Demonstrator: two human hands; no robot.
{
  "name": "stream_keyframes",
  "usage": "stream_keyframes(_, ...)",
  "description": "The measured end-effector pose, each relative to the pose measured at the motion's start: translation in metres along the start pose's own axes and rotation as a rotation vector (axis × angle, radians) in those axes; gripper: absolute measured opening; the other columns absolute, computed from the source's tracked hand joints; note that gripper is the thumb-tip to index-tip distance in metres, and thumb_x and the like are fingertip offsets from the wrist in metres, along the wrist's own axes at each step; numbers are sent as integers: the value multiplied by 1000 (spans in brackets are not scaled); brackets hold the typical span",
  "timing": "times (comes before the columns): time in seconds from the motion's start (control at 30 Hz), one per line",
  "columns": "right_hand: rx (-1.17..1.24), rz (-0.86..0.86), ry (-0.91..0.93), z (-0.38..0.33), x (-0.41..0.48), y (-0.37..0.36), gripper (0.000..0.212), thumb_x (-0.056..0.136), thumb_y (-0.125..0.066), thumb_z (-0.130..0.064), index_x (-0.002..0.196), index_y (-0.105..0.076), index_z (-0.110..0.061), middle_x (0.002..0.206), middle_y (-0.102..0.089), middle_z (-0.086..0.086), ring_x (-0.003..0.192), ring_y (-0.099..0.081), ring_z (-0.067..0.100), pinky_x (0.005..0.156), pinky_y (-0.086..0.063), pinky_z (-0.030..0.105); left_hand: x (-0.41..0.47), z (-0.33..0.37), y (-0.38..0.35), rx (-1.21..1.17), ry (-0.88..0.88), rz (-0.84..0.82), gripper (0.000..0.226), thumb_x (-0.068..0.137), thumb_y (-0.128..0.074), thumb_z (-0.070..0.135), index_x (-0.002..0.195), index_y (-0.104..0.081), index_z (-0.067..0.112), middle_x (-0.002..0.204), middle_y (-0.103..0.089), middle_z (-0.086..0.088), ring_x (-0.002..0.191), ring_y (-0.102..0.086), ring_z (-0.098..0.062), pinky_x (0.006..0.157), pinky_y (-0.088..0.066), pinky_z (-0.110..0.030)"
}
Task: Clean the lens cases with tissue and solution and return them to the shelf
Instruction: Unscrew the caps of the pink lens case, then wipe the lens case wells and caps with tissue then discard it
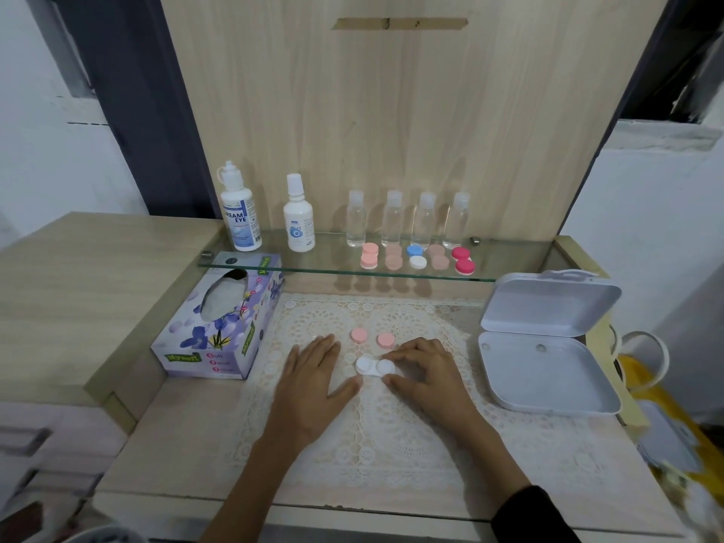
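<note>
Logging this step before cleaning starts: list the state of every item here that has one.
white lens case: both wells look uncapped.
pink caps: off, lying just beyond the case.
white box: lid open.
tissue box: opened, tissue showing.
solution bottles: upright, capped.
shelf cases: capped.
left hand: flat, open.
right hand: pinching the case.

From here the taller solution bottle (pixel 239 217) reads "REAM EYE" in blue. The tissue box (pixel 219 327) says "Mysoft" on its front. Its smaller print is too blurred to read.

Case (pixel 375 366) between left hand (pixel 310 380), right hand (pixel 425 372)
</note>
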State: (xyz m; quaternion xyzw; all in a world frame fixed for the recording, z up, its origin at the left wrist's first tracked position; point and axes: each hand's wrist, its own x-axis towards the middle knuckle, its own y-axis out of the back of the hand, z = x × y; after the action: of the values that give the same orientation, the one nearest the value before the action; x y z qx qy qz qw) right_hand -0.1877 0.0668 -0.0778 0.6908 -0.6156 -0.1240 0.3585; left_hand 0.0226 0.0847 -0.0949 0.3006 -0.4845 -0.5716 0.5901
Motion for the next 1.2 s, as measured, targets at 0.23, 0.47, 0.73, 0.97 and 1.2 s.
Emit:
stream_keyframes(0.23,127,73,-36,-4,-7,5,26,76,-78,-21,101,-74,-29,96,-61,-16,100,-50,1,81,-38,16,0,-1,1,-207,35,132,83,70,-38,76,130,-56,21,138,-47,12,130,-35,-4,109,-29,-24)
stream_keyframes(0.47,146,89,-3,-9,-15,25,25,76,-80,-17,99,-75,-23,97,-61,-10,96,-54,1,81,-42,18,-2,1,2,-231,25,116,98,65,-27,91,130,-56,22,139,-45,15,130,-35,0,104,-30,-21)
stream_keyframes(0.73,146,201,-10,-12,-23,75,23,74,-82,-15,91,-73,-29,97,-66,-11,90,-60,4,76,-50,22,-3,3,4,-247,29,113,85,70,-36,78,131,-55,23,140,-44,15,128,-31,6,103,-27,-17)
stream_keyframes(0.97,-42,365,-192,24,-42,130,20,78,-79,-16,95,-70,-21,84,-62,-17,79,-57,0,65,-42,13,-3,3,5,-266,30,113,87,69,-35,79,131,-54,23,140,-43,17,125,-27,10,102,-27,-17)
stream_keyframes(1.2,-205,440,-216,49,-52,143,25,74,-80,-9,97,-71,-15,80,-64,-5,77,-61,14,67,-44,27,-3,2,5,-262,32,99,77,77,-50,75,132,-54,22,141,-43,16,127,-29,7,103,-27,-17)
